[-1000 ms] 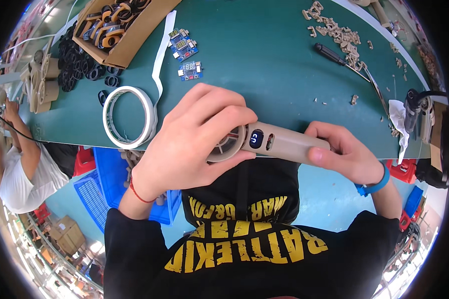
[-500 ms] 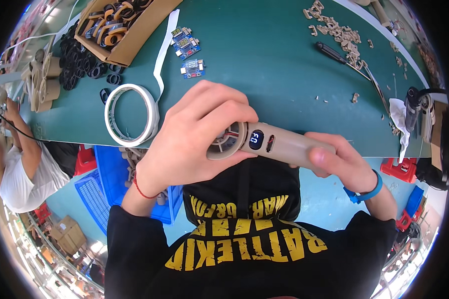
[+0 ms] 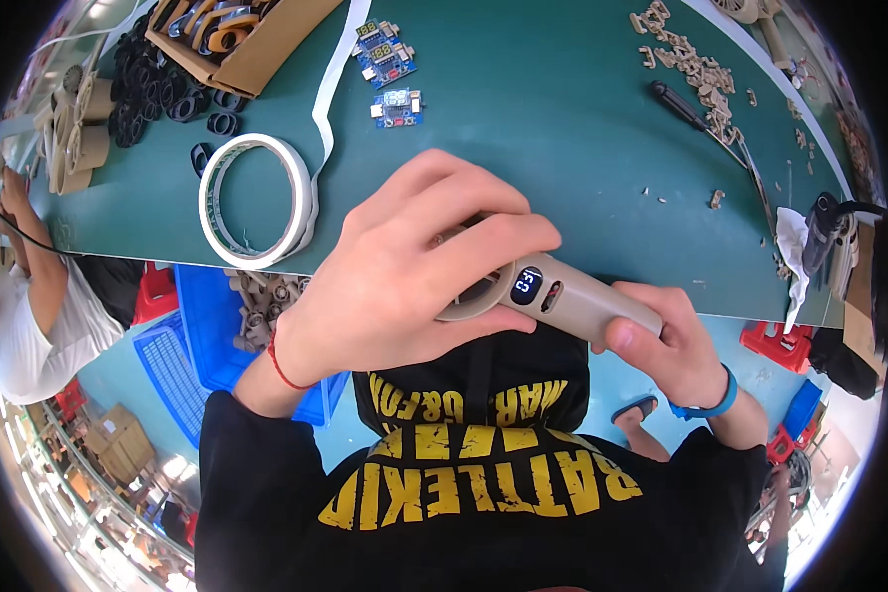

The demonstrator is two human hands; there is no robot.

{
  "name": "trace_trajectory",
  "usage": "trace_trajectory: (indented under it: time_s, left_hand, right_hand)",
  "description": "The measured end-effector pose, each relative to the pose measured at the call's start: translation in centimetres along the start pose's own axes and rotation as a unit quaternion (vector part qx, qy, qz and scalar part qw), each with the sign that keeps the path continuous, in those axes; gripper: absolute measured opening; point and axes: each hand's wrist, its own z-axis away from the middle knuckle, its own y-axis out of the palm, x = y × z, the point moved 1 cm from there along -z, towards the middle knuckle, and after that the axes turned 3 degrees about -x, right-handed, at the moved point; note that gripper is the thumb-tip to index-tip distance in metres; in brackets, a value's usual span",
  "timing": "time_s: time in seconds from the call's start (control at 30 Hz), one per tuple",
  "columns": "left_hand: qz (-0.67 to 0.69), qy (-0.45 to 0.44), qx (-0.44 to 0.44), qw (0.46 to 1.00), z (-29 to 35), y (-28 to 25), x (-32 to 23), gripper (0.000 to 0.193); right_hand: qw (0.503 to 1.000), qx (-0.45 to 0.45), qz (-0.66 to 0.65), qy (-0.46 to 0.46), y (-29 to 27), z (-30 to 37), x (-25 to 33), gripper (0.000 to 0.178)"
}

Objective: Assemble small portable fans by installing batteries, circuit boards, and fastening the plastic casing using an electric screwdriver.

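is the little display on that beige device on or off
On: the display on the beige device shows glowing white characters.

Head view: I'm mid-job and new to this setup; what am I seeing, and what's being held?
No machine here: a person works bare-handed, seen from above by a fisheye camera worn on the head, so straight edges bend. The left hand wraps around the round end of a beige plastic device with a lit oval display; the right hand grips its tubular handle. On the green tabletop lie a white tape ring, small blue circuit boards, a brown cardboard box of parts and a black-handled screwdriver.
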Motion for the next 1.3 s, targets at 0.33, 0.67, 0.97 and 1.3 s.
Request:
trace_trajectory:
  time_s: [0.33,0.67,0.97,1.3]
  left_hand:
    - [-0.001,0.024,-0.005,1.000,0.1,0.1,0.3,0.061]
    - [0.233,-0.132,-0.154,0.951,1.4,2.4,0.2,0.114]
    - [0.281,-0.107,-0.165,0.939,1.0,2.6,0.6,0.106]
    - [0.270,-0.134,-0.131,0.944,0.9,2.2,0.6,0.104]
  right_hand:
    - [1.000,-0.028,-0.011,-0.003,0.8,-0.2,-0.2,0.048]
    - [0.980,-0.073,-0.110,-0.152,4.4,-0.1,-2.1,0.032]
    - [0.970,-0.126,-0.136,-0.158,6.3,-0.5,-1.6,0.037]
    - [0.964,-0.121,-0.201,-0.121,7.0,-0.4,-1.6,0.041]
